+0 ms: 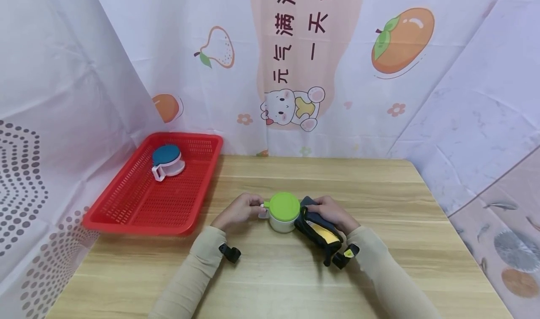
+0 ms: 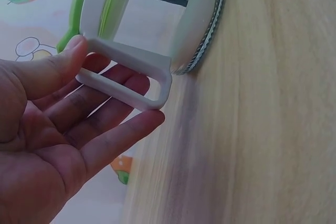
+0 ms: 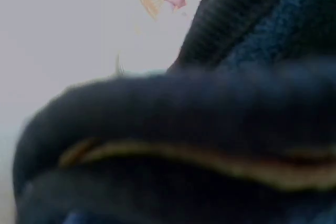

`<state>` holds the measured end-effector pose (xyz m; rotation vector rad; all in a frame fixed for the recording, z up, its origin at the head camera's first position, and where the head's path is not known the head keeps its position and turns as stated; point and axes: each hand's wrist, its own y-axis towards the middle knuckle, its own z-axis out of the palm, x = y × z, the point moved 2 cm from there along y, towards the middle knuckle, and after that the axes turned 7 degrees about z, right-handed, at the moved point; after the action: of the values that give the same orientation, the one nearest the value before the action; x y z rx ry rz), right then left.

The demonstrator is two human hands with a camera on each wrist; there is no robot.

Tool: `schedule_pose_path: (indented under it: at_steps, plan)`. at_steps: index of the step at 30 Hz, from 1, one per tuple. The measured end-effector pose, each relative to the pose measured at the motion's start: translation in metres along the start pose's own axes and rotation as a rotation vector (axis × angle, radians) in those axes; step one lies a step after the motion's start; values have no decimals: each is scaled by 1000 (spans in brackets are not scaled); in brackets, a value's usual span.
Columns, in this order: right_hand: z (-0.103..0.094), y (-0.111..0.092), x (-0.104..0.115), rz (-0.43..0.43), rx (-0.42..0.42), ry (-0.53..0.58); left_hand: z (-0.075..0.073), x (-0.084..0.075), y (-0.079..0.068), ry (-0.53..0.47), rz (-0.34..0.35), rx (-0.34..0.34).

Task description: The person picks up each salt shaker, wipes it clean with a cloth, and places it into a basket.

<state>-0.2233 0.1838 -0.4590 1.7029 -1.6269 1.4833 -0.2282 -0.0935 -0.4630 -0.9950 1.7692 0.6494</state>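
Note:
A clear-walled seasoning jar (image 1: 284, 223) with a green lid (image 1: 284, 206) stands on the table in front of me. My left hand (image 1: 241, 210) holds its pale handle (image 2: 126, 74), the thumb at the top by the lid's green tab and the fingers behind. On the jar's other side my right hand (image 1: 332, 212) grips a dark folded cloth item (image 1: 314, 229) with a yellow patch, its near part against or very close to the jar. Blurred dark fabric (image 3: 173, 108) fills much of the right wrist view and hides the right fingers there.
A red plastic basket (image 1: 206, 183) stands at the left of the wooden table (image 1: 270, 281). Inside it lies a similar jar with a blue lid (image 1: 166, 154). A printed curtain (image 1: 236, 99) hangs along the table's back edge. Each wrist wears a small black camera (image 1: 230, 252).

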Motion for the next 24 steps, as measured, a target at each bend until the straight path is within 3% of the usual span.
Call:
schedule_pose_path:
  at_steps: [7,16,24]
  plan:
    - [0,-25,31,-9,16,-33,-1,2,1,17,17,4]
    - [-3,-17,31,-16,37,-50,-2,4,2,12,32,16]
    - [-5,-14,33,-17,53,-59,-1,4,2,-28,-18,-8]
